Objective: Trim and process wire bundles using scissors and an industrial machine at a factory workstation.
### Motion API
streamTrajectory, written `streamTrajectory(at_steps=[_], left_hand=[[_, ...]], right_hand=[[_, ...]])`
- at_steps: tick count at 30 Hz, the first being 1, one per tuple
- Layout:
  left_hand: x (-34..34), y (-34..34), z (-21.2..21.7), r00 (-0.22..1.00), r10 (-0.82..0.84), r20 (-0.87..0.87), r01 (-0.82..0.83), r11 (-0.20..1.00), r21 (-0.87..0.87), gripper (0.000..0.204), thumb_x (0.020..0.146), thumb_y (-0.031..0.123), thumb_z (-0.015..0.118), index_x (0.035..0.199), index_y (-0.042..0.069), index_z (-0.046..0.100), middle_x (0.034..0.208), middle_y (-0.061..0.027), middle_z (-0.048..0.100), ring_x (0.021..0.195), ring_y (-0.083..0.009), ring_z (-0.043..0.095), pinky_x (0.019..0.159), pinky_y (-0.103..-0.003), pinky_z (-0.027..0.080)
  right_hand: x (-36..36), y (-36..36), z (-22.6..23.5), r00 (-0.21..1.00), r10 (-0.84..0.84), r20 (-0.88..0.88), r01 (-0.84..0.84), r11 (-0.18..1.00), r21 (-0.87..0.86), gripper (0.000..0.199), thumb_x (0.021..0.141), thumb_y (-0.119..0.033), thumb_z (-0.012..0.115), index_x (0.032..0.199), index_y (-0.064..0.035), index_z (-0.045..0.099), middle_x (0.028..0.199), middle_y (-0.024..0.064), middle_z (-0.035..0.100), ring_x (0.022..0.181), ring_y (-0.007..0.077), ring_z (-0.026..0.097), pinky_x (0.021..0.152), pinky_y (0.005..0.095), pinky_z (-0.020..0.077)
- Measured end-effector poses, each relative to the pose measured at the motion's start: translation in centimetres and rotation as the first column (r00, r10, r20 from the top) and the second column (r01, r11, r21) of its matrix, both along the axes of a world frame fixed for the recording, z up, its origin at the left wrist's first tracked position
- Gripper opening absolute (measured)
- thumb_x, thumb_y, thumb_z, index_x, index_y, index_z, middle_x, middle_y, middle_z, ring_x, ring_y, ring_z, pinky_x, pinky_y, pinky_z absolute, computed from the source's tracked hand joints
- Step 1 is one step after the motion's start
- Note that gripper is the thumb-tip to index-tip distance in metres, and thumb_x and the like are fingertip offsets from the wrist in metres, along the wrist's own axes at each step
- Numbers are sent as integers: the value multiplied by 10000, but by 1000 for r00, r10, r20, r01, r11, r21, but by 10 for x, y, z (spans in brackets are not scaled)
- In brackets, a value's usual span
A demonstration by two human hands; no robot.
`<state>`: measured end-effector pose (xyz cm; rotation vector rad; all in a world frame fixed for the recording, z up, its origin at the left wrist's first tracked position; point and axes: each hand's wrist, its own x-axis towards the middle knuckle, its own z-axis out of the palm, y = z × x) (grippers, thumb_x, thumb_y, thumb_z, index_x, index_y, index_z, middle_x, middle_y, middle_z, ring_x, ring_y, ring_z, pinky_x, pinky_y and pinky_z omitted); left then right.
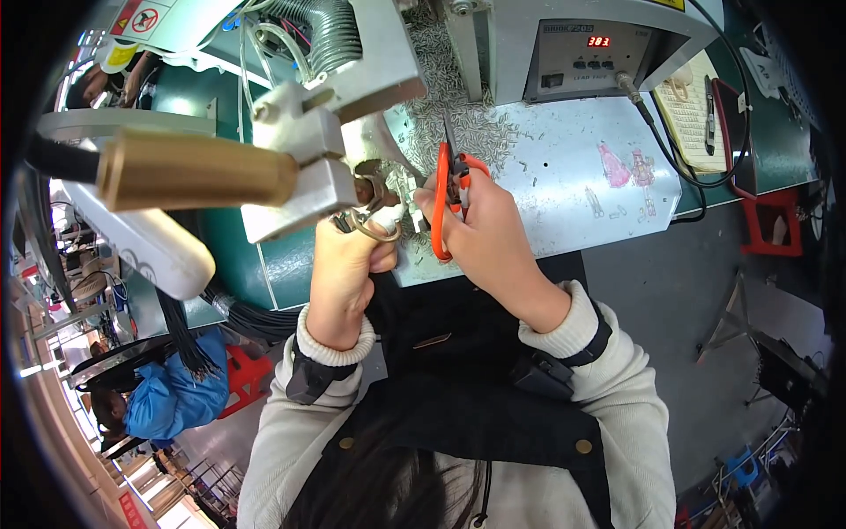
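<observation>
My right hand [480,234] grips orange-handled snips [445,189], blades pointing up toward a heap of small metal pieces [458,115]. My left hand [348,256] is closed around a small brass-coloured ring part [374,231] with wire, held just under the grey metal jaw [304,189] of a bench fixture. A brass cylinder [194,169] sticks out from that fixture to the left. The two hands are close together, nearly touching.
A grey control box with a red digit display [595,53] stands at the back of the pale worktop [573,176]. A clipboard with a pen [701,110] lies to the right. A person in blue [172,397] sits at lower left. A red stool [775,225] is at right.
</observation>
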<state>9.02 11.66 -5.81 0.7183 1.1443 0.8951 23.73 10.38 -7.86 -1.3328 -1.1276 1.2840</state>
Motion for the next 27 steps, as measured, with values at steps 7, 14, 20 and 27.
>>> streamTrajectory(at_steps=[7, 14, 20, 27], left_hand=[[-8, -18, 14, 992, -54, 114, 55, 998, -5, 190, 769, 58, 594, 935, -26, 556, 668, -5, 478, 536, -61, 394, 444, -192, 308], [-12, -52, 16, 996, -76, 50, 71, 993, 97, 167, 821, 84, 540, 947, -22, 568, 780, -53, 557, 699, -118, 522, 593, -237, 427], [-9, -74, 13, 966, -186, -178, 209, 970, 122, 156, 827, 101, 546, 910, -27, 573, 762, -43, 584, 735, -126, 552, 653, -246, 448], [-10, -75, 9, 996, -80, -37, 85, 987, 140, 96, 787, 34, 583, 865, -21, 568, 678, -10, 560, 632, -82, 509, 577, -201, 406]], right_hand=[[3, -16, -3, 986, 67, -155, -66, 998, 14, 154, 814, -120, 565, 809, 5, 474, 651, 5, 437, 480, 35, 389, 414, 204, 321], [12, -40, 20, 952, -35, -304, 34, 999, -6, 106, 815, -88, 550, 809, -11, 476, 648, 1, 471, 500, 50, 450, 453, 194, 360], [8, -56, 35, 997, 72, -13, -69, 983, 171, 80, 805, -82, 560, 808, -14, 520, 615, -2, 498, 501, 63, 488, 451, 193, 367], [11, -57, 22, 973, 211, -92, -219, 972, -82, 145, 798, -140, 594, 775, -6, 543, 610, 27, 534, 508, 72, 505, 444, 190, 360]])
